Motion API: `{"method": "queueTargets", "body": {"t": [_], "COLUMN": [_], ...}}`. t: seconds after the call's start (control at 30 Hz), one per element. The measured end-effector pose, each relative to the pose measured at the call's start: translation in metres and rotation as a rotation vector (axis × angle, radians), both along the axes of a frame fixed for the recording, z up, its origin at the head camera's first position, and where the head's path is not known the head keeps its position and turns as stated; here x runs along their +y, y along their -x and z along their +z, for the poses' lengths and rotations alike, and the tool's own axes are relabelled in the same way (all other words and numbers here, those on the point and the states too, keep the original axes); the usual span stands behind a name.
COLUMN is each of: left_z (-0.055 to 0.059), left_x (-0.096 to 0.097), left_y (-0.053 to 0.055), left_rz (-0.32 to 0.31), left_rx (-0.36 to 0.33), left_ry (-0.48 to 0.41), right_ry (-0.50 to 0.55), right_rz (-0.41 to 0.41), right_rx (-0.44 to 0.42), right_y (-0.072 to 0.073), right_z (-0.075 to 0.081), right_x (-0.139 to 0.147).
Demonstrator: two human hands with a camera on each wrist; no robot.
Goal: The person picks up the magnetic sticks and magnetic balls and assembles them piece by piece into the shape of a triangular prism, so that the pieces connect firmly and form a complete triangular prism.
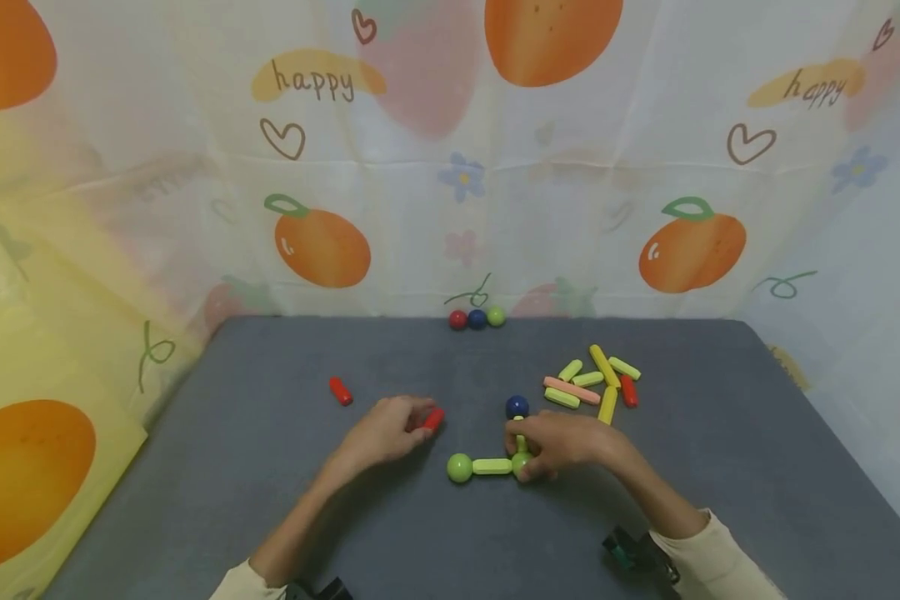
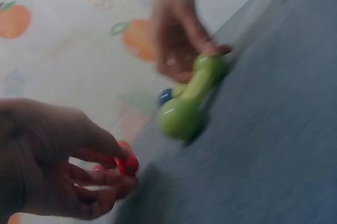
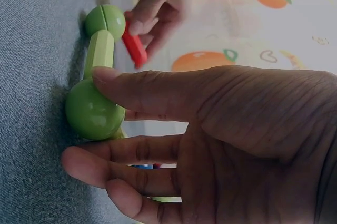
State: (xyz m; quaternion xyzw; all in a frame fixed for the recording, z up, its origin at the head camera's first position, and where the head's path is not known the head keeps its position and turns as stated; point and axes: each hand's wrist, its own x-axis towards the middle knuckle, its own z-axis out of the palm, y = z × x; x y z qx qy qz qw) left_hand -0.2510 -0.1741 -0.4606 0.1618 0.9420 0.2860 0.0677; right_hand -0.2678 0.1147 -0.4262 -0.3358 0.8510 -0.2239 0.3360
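Note:
My left hand (image 1: 392, 427) pinches a short red rod (image 1: 434, 419) between thumb and fingers, left of a joined piece. That piece has a green ball (image 1: 460, 468) at its left end and a pale green rod (image 1: 492, 467) running to a second green ball (image 3: 93, 109). From there another pale green rod leads away toward a dark blue ball (image 1: 517, 407), partly hidden by my fingers. My right hand (image 1: 566, 443) holds the piece at the second green ball, its thumb lying on the ball and the fingers round the far side.
Another red rod (image 1: 341, 391) lies to the left. Several yellow and pale green rods, a pink rod (image 1: 572, 390) and a red rod (image 1: 628, 390) lie in a loose pile at the right. A red (image 1: 457, 320), a blue (image 1: 477, 319) and a green ball (image 1: 496, 317) line the back edge.

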Motion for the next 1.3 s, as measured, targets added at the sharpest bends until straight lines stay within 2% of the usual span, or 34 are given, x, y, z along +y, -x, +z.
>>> {"method": "queueTargets", "body": {"t": [0.07,0.13,0.2,0.3,0.43,0.57,0.63,0.77,0.87,1.07,1.3], "left_z": [-0.005,-0.009,-0.013,-0.016,-0.018,-0.014,-0.01,-0.002,0.0,-0.007,-0.011], "left_x": [0.011,0.019,0.025,0.031,0.034,0.033,0.031,0.029,0.03,0.033,0.033], "left_y": [-0.002,-0.004,-0.005,-0.007,-0.008,-0.009,-0.011,-0.015,-0.017,-0.018,-0.015], "left_rz": [-0.056,-0.068,-0.045,0.011,0.038,0.021,0.012,-0.039,-0.101,-0.158,-0.19], "left_rx": [-0.057,-0.117,-0.162,-0.19,-0.182,-0.177,-0.189,-0.239,-0.253,-0.211,-0.164], "left_ry": [-0.099,-0.194,-0.272,-0.33,-0.314,-0.258,-0.213,-0.106,-0.066,-0.101,-0.132], "right_ry": [0.003,0.006,0.013,0.012,0.0,0.022,0.039,0.046,0.029,0.048,0.014], "right_rz": [0.007,0.012,0.01,0.007,-0.008,-0.024,-0.07,-0.152,-0.153,-0.139,-0.129], "right_rx": [0.007,0.016,0.019,0.033,0.042,0.013,-0.006,0.019,0.051,0.067,0.11], "right_y": [0.0,0.0,0.0,0.0,0.001,0.001,0.001,0.002,0.004,0.005,0.001], "right_z": [0.0,-0.001,0.0,0.0,0.001,0.003,0.005,0.008,0.006,-0.007,-0.009], "right_x": [0.0,0.0,-0.001,-0.002,-0.003,-0.001,0.002,0.01,0.012,0.003,-0.008]}}
